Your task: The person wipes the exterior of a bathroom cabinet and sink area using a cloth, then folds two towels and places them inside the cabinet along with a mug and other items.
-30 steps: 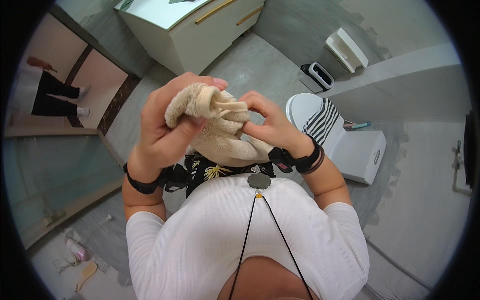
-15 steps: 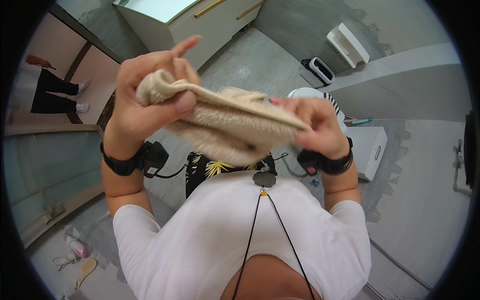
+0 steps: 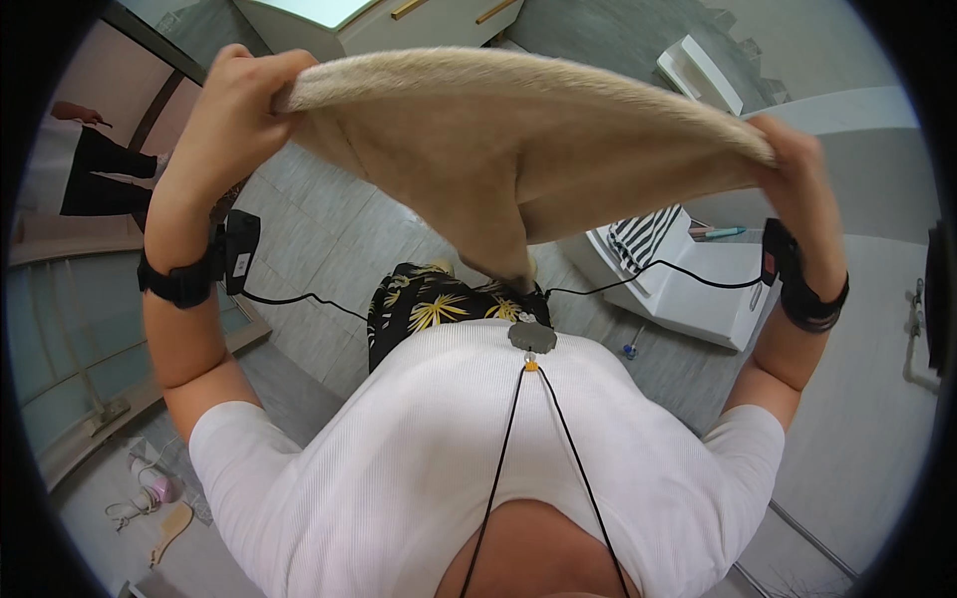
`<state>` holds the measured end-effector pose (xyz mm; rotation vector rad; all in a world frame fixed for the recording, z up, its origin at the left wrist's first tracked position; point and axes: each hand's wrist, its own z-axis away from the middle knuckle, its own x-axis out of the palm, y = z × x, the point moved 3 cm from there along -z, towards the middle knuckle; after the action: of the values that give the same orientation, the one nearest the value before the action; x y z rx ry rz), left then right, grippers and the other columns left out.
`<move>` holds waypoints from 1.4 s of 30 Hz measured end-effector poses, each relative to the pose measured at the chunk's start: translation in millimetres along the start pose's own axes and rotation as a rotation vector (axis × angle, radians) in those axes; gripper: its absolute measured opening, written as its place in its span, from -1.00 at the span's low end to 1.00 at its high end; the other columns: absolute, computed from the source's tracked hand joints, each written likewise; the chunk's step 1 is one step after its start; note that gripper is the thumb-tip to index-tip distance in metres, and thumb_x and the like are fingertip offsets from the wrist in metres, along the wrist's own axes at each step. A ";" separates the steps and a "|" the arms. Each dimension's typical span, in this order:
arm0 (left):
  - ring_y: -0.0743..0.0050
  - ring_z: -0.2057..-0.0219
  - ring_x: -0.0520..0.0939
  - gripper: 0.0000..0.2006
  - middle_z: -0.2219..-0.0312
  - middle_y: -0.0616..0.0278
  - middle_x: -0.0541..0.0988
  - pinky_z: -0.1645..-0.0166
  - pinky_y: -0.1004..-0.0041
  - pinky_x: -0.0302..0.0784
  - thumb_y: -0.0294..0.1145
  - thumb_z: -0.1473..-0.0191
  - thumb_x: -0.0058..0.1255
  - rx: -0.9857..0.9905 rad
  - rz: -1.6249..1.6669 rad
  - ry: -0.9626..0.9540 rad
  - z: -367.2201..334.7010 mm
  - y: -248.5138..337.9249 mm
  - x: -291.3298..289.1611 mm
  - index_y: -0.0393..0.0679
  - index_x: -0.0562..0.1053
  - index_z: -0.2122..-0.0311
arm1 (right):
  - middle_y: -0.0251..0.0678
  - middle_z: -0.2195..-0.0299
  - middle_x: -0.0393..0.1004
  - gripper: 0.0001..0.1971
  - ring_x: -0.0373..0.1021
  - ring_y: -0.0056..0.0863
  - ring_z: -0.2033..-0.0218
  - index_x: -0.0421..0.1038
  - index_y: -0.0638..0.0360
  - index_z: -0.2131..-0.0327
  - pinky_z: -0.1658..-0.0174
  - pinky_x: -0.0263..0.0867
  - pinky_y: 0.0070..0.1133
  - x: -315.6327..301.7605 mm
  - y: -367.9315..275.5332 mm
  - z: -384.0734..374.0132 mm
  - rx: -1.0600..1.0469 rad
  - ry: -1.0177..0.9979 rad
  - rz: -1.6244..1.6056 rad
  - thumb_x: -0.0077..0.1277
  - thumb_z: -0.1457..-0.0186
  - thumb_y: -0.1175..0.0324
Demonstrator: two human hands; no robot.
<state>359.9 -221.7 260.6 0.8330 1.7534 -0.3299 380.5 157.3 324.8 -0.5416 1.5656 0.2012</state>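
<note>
A beige fluffy towel (image 3: 518, 149) is stretched wide between both hands, raised high in front of me, with a loose corner hanging down in the middle. My left hand (image 3: 234, 100) grips its left corner at the upper left. My right hand (image 3: 797, 169) grips the opposite corner at the right. Both wrists wear black straps with cabled devices.
Below is a grey tiled bathroom floor (image 3: 329, 239). A white toilet (image 3: 688, 284) with a striped cloth (image 3: 643, 234) on it stands at the right. A white cabinet (image 3: 399, 15) is at the top. A hairbrush (image 3: 169, 528) and a pink item lie lower left.
The bunched towel was pulled apart: my hands moved outward and upward, spreading it wide and flat between them.
</note>
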 end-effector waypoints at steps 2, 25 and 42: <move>0.38 0.63 0.35 -0.73 0.68 0.21 0.41 0.31 0.54 0.13 -0.67 0.38 -0.17 -0.055 -0.047 0.230 10.0 -5.0 -22.5 -0.15 0.40 0.45 | -0.19 0.52 0.38 -0.63 0.32 -0.46 0.45 0.33 0.27 0.33 0.36 0.22 -0.67 -33.1 15.0 14.2 -0.046 0.326 0.130 -0.26 0.34 0.73; 0.14 0.36 0.51 -0.72 0.43 0.02 0.49 0.29 0.36 0.37 -0.43 0.15 -0.22 -0.838 -0.216 0.568 239.2 -211.9 -28.7 -0.11 0.38 0.24 | -0.28 0.46 0.38 -0.70 0.26 -0.59 0.44 0.32 0.32 0.30 0.35 0.19 -0.67 29.7 229.8 103.3 0.519 0.615 -0.177 -0.33 0.17 0.55; 0.36 0.38 0.49 -0.75 0.37 0.15 0.47 0.29 0.48 0.40 -0.45 0.05 -0.26 -1.278 0.765 1.151 281.2 -178.3 88.7 -0.28 0.39 0.26 | -0.33 0.40 0.36 -0.77 0.29 -0.58 0.39 0.30 0.31 0.30 0.33 0.23 -0.68 182.3 164.8 100.9 0.722 0.656 -0.915 -0.29 -0.03 0.37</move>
<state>429.9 -484.0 48.4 0.6058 1.8773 1.9051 398.8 306.5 105.8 -0.7117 1.6871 -1.2968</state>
